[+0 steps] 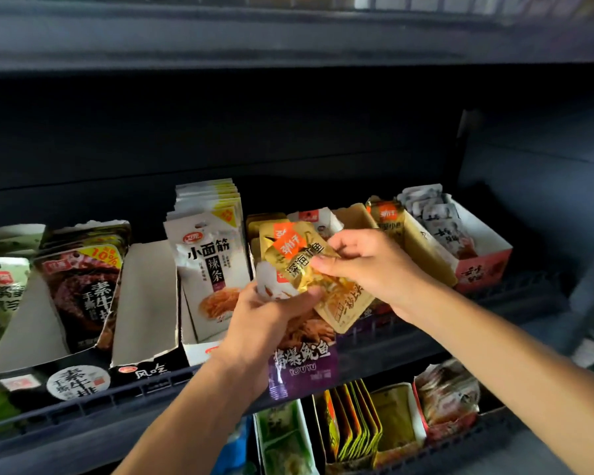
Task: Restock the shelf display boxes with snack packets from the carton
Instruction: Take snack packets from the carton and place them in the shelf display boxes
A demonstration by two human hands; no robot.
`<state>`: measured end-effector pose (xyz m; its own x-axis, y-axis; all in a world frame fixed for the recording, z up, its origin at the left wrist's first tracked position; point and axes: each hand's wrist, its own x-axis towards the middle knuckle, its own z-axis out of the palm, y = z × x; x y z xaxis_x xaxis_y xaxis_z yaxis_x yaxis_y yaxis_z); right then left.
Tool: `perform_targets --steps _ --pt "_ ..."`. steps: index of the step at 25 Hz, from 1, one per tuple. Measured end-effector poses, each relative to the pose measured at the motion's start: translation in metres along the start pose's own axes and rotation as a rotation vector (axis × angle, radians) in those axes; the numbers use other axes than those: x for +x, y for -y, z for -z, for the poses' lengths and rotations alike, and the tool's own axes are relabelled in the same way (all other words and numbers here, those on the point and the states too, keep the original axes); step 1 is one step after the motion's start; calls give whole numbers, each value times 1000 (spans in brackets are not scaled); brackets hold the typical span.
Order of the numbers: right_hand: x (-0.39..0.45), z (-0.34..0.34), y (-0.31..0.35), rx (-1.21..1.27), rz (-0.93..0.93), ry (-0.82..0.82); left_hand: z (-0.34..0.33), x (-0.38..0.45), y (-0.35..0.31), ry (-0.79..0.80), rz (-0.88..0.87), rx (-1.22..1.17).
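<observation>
My left hand (271, 313) grips a small bunch of snack packets from below, a white one (271, 286) in front and gold ones behind. My right hand (364, 265) pinches the top gold packet (299, 258) of that bunch, with another gold packet (343, 308) tilted beneath it. Both hands hover over the purple display box (306, 368) in the middle of the shelf, in front of gold packets (264, 224) standing in it. The carton is out of view.
Along the shelf stand other display boxes: dark beef-snack packets (83, 286) at left, white spicy-strip packets (213, 262), a gold box (422, 245) and a pink-and-white box (480, 265) at right. A lower shelf (357, 430) holds more packets. A dark shelf (288, 36) hangs overhead.
</observation>
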<state>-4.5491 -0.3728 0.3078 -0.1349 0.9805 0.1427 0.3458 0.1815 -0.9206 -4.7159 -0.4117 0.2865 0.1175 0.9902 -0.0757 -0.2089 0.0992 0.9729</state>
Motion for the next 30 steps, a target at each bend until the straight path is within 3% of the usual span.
perform_targets --steps 2,5,6,8,10,13,15,19,21,24,27,28,30 --pt "6 21 -6 51 -29 -147 0 2 4 -45 26 -52" --pt "27 75 -29 270 -14 -588 2 6 7 -93 71 -104" --pt "34 94 -39 223 -1 -732 1 8 7 -101 85 -117" --pt "47 121 -61 -66 -13 -837 -1 12 7 -105 115 -123" --pt "59 130 -76 -252 -61 -781 -3 14 6 -93 131 -109" --pt "74 125 -86 -338 -95 -600 -1 16 5 -89 105 -83" --pt "79 123 -92 -605 -53 -503 0 14 5 -98 112 -91" --pt "82 124 -102 -1022 77 -611 3 12 6 -70 157 -110" --pt "86 123 -105 -1096 26 -650 6 13 9 -58 149 -98" --pt "81 114 -102 -1059 -57 -700 7 11 8 -32 145 -111" --pt "61 89 -75 -866 99 -821 7 11 8 -15 137 -121" --pt "51 74 -58 -663 148 -764 6 11 7 -14 140 -129" --pt "27 43 -23 -135 140 -411 4 11 7 -2 148 -147"
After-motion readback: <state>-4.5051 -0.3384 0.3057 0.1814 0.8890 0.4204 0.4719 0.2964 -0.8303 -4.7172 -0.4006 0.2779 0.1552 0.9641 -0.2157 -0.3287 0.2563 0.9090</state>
